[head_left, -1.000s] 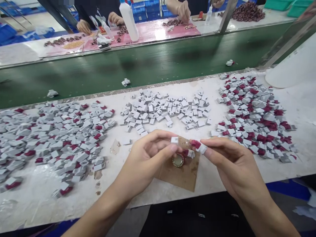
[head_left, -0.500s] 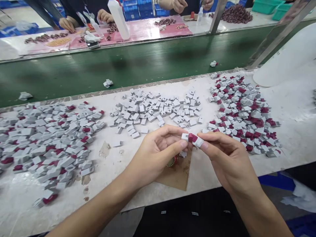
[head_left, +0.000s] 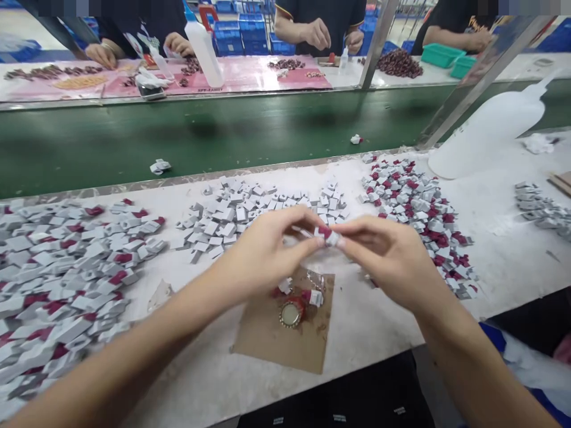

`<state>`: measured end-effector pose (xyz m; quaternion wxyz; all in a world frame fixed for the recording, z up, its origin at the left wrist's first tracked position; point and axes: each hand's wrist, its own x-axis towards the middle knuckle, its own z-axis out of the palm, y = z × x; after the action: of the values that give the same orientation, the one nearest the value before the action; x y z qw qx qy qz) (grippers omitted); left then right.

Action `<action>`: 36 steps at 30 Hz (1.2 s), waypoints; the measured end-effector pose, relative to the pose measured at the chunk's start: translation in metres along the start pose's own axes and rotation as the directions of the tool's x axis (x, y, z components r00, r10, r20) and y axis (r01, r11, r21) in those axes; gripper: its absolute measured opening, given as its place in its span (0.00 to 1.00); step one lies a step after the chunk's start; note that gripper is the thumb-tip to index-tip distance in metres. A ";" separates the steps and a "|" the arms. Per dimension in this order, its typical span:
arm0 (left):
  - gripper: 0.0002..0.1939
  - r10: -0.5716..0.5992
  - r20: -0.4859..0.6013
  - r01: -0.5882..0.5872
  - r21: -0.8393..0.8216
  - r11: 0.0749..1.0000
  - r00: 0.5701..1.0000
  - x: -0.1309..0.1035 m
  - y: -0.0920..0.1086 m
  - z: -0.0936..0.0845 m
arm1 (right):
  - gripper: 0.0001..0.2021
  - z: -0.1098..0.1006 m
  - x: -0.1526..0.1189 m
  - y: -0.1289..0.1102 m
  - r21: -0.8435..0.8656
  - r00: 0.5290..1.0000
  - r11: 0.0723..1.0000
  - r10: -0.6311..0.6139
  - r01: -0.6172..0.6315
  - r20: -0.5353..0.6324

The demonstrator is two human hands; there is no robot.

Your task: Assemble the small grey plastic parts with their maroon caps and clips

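Note:
Between my two hands is a small grey and dark-red plastic piece [head_left: 328, 235]. My left hand [head_left: 276, 249] pinches its left end between thumb and fingers. Thumb and fingertips of my right hand [head_left: 383, 255] close on its right end. Below the hands lies a brown board [head_left: 279, 342] bearing a bottle cap [head_left: 289, 315] with a red smear around it. Another grey and dark-red piece [head_left: 313, 297] rests beside the cap. Behind my hands spreads a pile of plain grey pieces [head_left: 232, 208], partly covered by my left hand.
Mixed grey and dark-red pieces are heaped at left [head_left: 71, 267] and right [head_left: 414, 202]. A white squeeze bottle [head_left: 486, 131] lies tilted at the right. Beyond the table runs a green conveyor belt [head_left: 250, 131] with a few loose pieces. Co-workers' hands [head_left: 316, 34] show across it.
The view has shifted, so the board and bottle cap now show more fully. Both hands still hold the small piece, which appears turned slightly, with the hands closer together.

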<state>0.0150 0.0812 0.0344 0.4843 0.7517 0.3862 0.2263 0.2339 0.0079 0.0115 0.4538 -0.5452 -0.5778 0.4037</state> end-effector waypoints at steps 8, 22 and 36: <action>0.16 -0.076 -0.397 0.220 0.331 0.918 0.915 0.144 -0.064 -0.070 | 0.15 -0.048 0.202 0.039 -0.645 0.957 0.755 -0.086 -0.118 -0.276; 0.16 0.156 -0.196 -0.016 0.575 0.818 0.968 0.134 -0.039 -0.039 | 0.17 -0.048 0.235 0.034 -0.715 0.980 0.696 -0.093 -0.063 -0.177; 0.16 0.225 0.156 -0.255 0.812 0.525 0.962 0.076 -0.010 0.076 | 0.21 -0.039 -0.031 0.033 0.366 0.890 0.912 0.315 -0.187 -0.330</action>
<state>0.1113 0.1026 -0.0098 0.0467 0.9394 0.3321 0.0717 0.2799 -0.0218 -0.0125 0.5840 -0.6020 -0.3274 0.4352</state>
